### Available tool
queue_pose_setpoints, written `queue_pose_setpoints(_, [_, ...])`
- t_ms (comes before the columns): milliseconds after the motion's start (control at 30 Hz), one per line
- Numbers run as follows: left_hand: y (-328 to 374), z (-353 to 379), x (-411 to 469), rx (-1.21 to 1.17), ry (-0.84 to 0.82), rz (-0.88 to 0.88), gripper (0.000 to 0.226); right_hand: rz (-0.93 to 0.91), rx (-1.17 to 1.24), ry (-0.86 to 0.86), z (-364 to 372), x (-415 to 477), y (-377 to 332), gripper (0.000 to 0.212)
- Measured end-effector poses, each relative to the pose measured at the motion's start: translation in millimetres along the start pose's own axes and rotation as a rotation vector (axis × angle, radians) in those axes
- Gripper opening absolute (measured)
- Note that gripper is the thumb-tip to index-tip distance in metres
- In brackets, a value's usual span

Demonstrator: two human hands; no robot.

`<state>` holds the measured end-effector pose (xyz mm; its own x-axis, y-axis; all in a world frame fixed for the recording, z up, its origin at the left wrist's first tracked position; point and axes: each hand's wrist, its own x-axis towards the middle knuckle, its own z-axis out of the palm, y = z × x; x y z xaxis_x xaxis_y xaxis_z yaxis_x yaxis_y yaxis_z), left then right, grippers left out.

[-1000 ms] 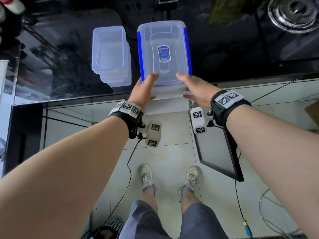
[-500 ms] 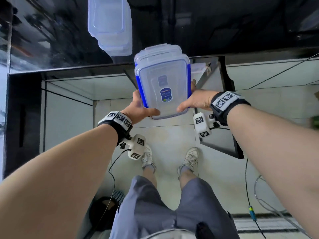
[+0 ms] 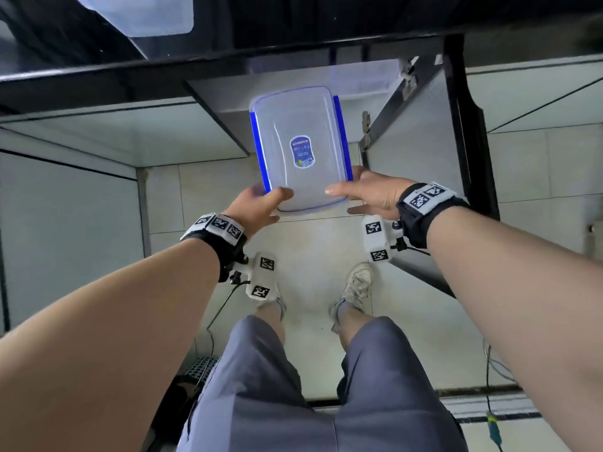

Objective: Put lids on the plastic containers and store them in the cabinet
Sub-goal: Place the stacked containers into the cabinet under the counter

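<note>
A clear plastic container (image 3: 300,125) with its lid on, blue side clips and a blue label, hangs level in front of the open cabinet (image 3: 215,106) below the black counter. My left hand (image 3: 257,207) grips its near left corner, thumb on the lid. At the near right corner my right hand (image 3: 368,195) holds it the same way. The container's far end reaches toward the cabinet opening. A stack of open, lidless containers (image 3: 143,14) stands on the counter at the top left, partly cut off by the frame.
The cabinet door (image 3: 424,151) swings open to the right, close beside my right wrist. The black counter edge (image 3: 163,65) runs above the opening. My feet and legs stand on the pale tiled floor below, and cables trail at the lower right.
Both hands have brought the lidded container down off the counter and forward, to the level of the open cabinet. My view has tilted downward.
</note>
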<state>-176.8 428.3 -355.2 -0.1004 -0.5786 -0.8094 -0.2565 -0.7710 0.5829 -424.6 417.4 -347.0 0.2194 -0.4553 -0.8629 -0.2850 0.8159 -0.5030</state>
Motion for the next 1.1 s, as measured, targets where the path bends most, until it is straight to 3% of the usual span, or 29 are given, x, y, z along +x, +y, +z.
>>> queue_pose_setpoints(267, [29, -13, 86, -0.224, 0.171, 0.131, 0.059, -0.141, 0.133, 0.125, -7, 77, -45, 0.065])
queue_pose_setpoints(500, [49, -19, 142, -0.211, 0.309, 0.165, 0.111, -0.261, 0.283, 0.188, -19, 118, -61, 0.083])
queue_pose_setpoints(633, [70, -20, 151, -0.166, 0.325, 0.189, 0.099, -0.326, 0.343, 0.203, -24, 124, -68, 0.077])
queue_pose_setpoints(767, [75, -18, 151, -0.219, 0.295, 0.223, 0.073, -0.337, 0.562, 0.241, -28, 133, -66, 0.015])
queue_pose_setpoints(800, [74, -17, 152, -0.281, 0.268, 0.224, 0.065, -0.326, 0.572, 0.266, -29, 134, -64, 0.010])
queue_pose_setpoints(900, [63, -12, 155, -0.468, 0.225, 0.209, 0.045, -0.265, 0.411, 0.340, -30, 133, -60, 0.021])
queue_pose_setpoints(967, [53, -6, 156, -0.459, 0.226, 0.212, 0.039, -0.245, 0.367, 0.361, -25, 132, -60, 0.034])
queue_pose_setpoints(1100, [47, -1, 169, -0.400, 0.231, 0.247, 0.038, -0.253, 0.408, 0.410, -18, 137, -61, 0.029])
